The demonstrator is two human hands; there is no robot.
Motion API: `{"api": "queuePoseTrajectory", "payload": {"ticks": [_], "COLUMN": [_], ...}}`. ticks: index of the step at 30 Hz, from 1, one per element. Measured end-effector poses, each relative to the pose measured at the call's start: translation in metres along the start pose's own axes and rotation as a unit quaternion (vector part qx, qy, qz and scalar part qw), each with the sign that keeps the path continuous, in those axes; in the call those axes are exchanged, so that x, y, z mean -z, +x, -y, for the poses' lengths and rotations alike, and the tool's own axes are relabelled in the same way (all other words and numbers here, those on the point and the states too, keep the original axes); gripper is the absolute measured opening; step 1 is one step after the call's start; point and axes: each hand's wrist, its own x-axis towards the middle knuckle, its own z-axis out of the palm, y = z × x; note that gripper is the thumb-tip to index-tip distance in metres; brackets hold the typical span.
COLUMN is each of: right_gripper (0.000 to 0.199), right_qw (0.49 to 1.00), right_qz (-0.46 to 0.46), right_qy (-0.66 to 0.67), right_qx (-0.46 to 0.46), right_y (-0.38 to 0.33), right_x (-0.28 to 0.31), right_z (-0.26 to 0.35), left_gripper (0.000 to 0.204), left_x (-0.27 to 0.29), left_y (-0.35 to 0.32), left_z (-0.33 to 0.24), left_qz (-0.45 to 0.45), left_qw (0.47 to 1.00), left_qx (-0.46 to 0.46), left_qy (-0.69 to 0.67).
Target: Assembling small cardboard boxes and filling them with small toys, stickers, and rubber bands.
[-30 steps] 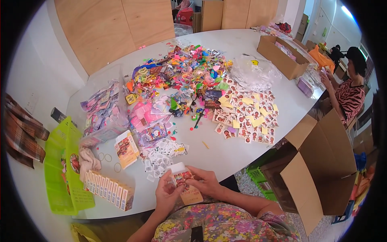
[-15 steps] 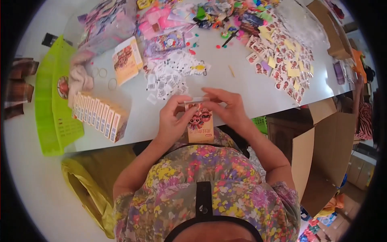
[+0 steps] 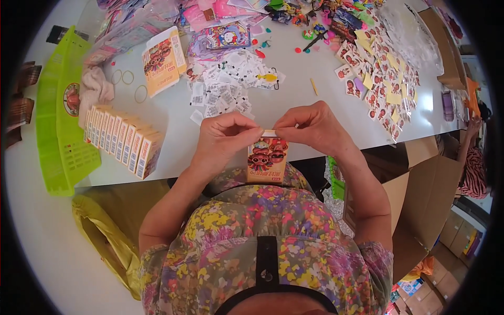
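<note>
Both hands pinch the top flap of the small orange carton (image 3: 266, 160), left hand (image 3: 226, 137) at nine o'clock, right hand (image 3: 311, 127) at three, each grip closed on the flap's edge. A second ago the carton sat lower against the lap; now it's upright at the surface (image 3: 294, 107) edge, flap nearly shut. A row of finished cartons (image 3: 122, 139) waits at nine o'clock, a flat one (image 3: 164, 60) at eleven.
</note>
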Motion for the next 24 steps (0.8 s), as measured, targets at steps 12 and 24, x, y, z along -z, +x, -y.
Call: {"api": "queuePoseTrajectory", "payload": {"ticks": [12,24], "right_gripper": [0.018,0.011], "right_qw": [0.921,0.960], "right_qz": [-0.117,-0.053], "right_qy": [-0.291,0.272], "right_qx": [0.232,-0.033], "right_y": [-0.049,-0.012], "right_x": [-0.036,-0.040], "right_z": [-0.032,-0.022], "left_gripper": [0.025,0.084], "left_x": [0.005,-0.018], "left_y": [-0.010,0.007], "left_z": [0.020,0.027], "left_qz": [0.166,0.058], "left_qw": [0.974,0.954], "left_qx": [-0.100,-0.180], "left_qy": [0.116,-0.231]}}
